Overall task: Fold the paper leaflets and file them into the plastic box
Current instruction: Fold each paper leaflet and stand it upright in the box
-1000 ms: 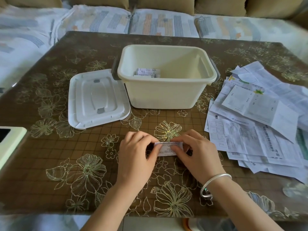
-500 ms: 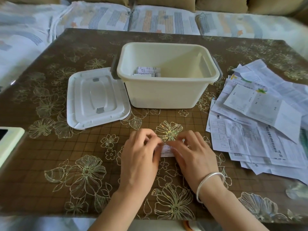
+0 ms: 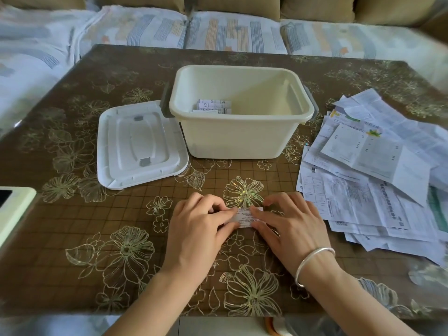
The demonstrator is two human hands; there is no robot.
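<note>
A small folded paper leaflet [image 3: 245,217] lies flat on the brown flowered table, near its front edge. My left hand [image 3: 197,229] presses on its left end and my right hand [image 3: 289,226] on its right end, so only a strip in the middle shows. Behind them stands the cream plastic box [image 3: 240,137], open at the top, with a few folded leaflets [image 3: 213,106] lying inside at its left. A loose pile of unfolded leaflets [image 3: 373,173] spreads over the table's right side.
The box's white lid [image 3: 139,144] lies flat to the left of the box. A pale device [image 3: 12,209] sits at the table's left edge. A sofa with patterned covers [image 3: 218,30] runs behind the table.
Both hands have closed in over the folded leaflet and pressed it flat on the table; less of it shows than a second ago.
</note>
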